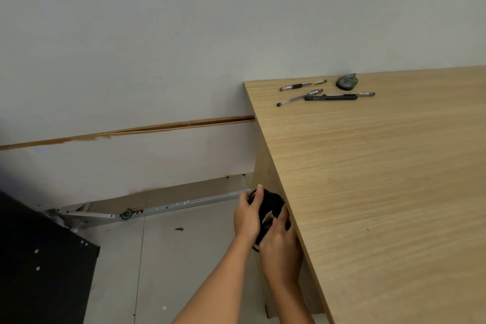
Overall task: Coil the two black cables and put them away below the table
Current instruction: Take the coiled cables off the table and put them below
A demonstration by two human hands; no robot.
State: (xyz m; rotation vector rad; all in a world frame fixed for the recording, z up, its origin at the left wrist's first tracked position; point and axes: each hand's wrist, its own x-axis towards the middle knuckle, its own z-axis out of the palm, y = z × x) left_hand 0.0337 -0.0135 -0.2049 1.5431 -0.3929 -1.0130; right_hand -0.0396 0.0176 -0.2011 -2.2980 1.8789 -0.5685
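The wooden counter [381,192] fills the right side, its left edge running away from the person toward the wall. Just outside that edge and below the top, both hands hold a coil of black cable [271,202]. The left hand [247,216] curls round the coil's far-left side, and the right hand [281,247], nearer the counter, grips its near end. The coil stands roughly on edge, its long axis lying along the counter's left edge, near end lower. I cannot tell whether it contains both cables. The storage space likely lies to the coil's right, past the side panel [261,163], so the right hand would lead. Pens [302,85] lie near the counter's far-left corner
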